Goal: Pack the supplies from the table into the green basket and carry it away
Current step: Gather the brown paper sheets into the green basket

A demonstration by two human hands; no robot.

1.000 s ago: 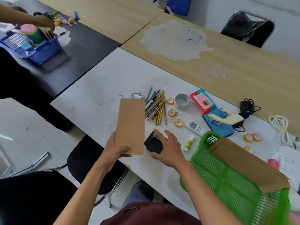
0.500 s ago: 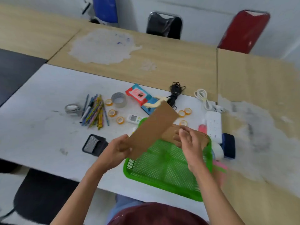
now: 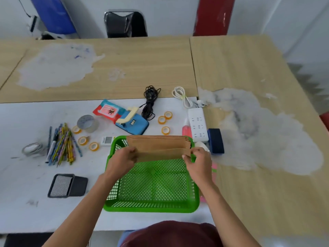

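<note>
The left hand point(image 3: 122, 162) grips the left end of a brown envelope point(image 3: 160, 155), and the right hand point(image 3: 197, 164) pinches its right end. The envelope stands in the far end of the green basket point(image 3: 151, 209), against a stack point(image 3: 156, 142) of the same. The basket sits near the bench point(image 3: 26, 202) edge, and pencils point(image 3: 62, 147) lie to its left.

White table point(image 3: 35, 202) nearest, surface scuffed with grey marks. Behind it a wooden table point(image 3: 142, 68), butted edge to edge. It has a large pale worn patch point(image 3: 53, 68) at its left with blue flecks in it, and a small patch point(image 3: 116, 74) near centre. Second wooden table point(image 3: 249, 202) on the right, touching both, with the seam running front to back. A big pale patch point(image 3: 267, 136) spreads across it. Beyond the far edge, three chairs before a white wall point(image 3: 169, 15): blue chair point(image 3: 53, 15) left, black chair point(image 3: 125, 24) middle with a glossy back, red chair point(image 3: 213, 15) right. Grey floor point(image 3: 311, 77) far right.
</note>
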